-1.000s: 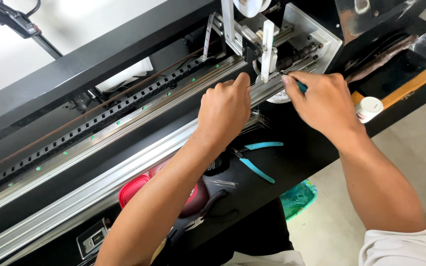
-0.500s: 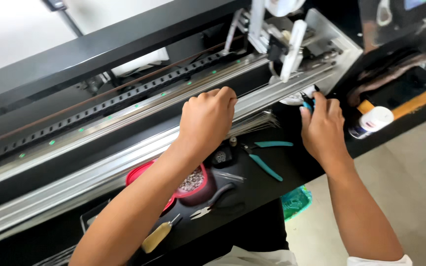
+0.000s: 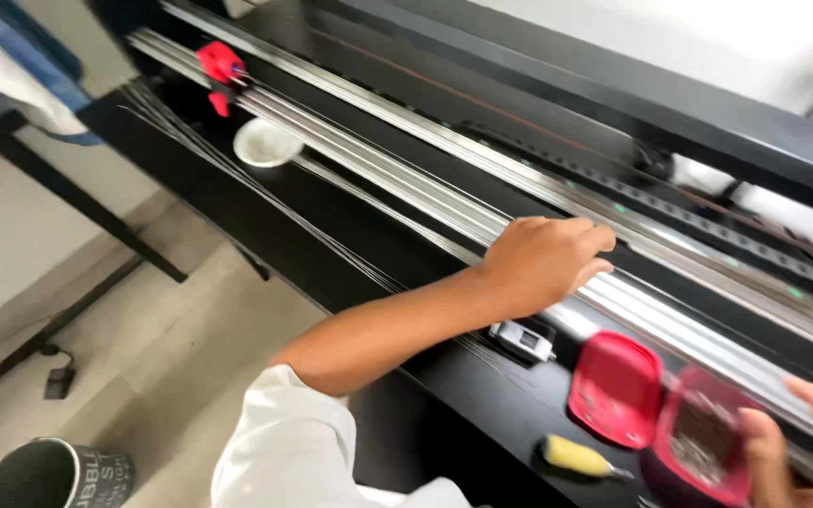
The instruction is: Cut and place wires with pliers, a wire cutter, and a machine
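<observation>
Head view. The left hand (image 3: 543, 263) sits at centre frame, palm down on the silver rails (image 3: 406, 179) of a long black knitting machine (image 3: 613, 103) that runs from upper left to lower right. Its fingers are curled over the rail edge; the grip is loosely closed on the rail, with nothing else held.

The right hand (image 3: 806, 447) enters at the lower right corner, blurred. Its fingers touch the rim of a red tray (image 3: 703, 452) holding small metal parts; whether the grip is closed on the tray cannot be told.

A second red tray (image 3: 615, 388) lies just beside the first, on the black worktop (image 3: 350, 226). A yellow-handled tool (image 3: 578, 457) lies near both, lower centre. A small silver and black device (image 3: 522, 339) rests just below the left wrist. A white dish (image 3: 267, 143) and a red clip (image 3: 220, 64) stand at upper left, well apart from both hands. A dark cup (image 3: 44, 475) stands on the floor, lower left.
</observation>
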